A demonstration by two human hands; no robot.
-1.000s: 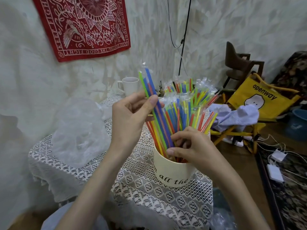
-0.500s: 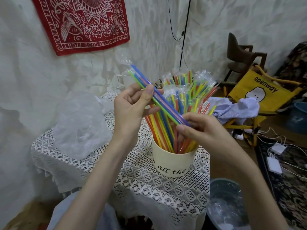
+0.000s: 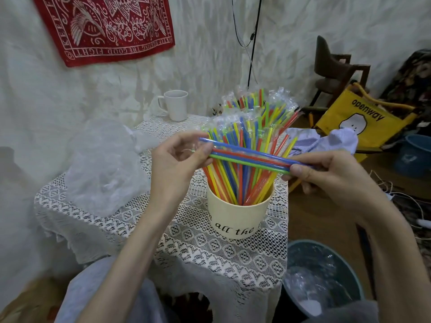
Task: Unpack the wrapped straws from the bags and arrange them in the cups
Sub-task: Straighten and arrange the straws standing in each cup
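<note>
**Straws held level above a full cup**

Crumpled white sheeting (image 3: 303, 43) covered the wall behind a small table (image 3: 186, 248) draped in white lace, with a red patterned cloth (image 3: 109, 26) hanging at the upper left. On the table's left lay a heap of clear plastic bags (image 3: 105, 169). Near its front edge stood a cream cup (image 3: 235, 220) lettered "all the", crowded with wrapped straws (image 3: 247, 136) fanning upward. A white mug (image 3: 176, 104) stood at the back by the wall. Below the table at the right sat a blue bin (image 3: 349, 271) holding plastic wrap. Both hands held a small bundle of straws (image 3: 247, 158), blue, red and green, almost level just above the cup. The left hand (image 3: 173, 166) pinched one end between thumb and fingers; the right hand (image 3: 326, 176) gripped the other end with curled fingers.
</note>
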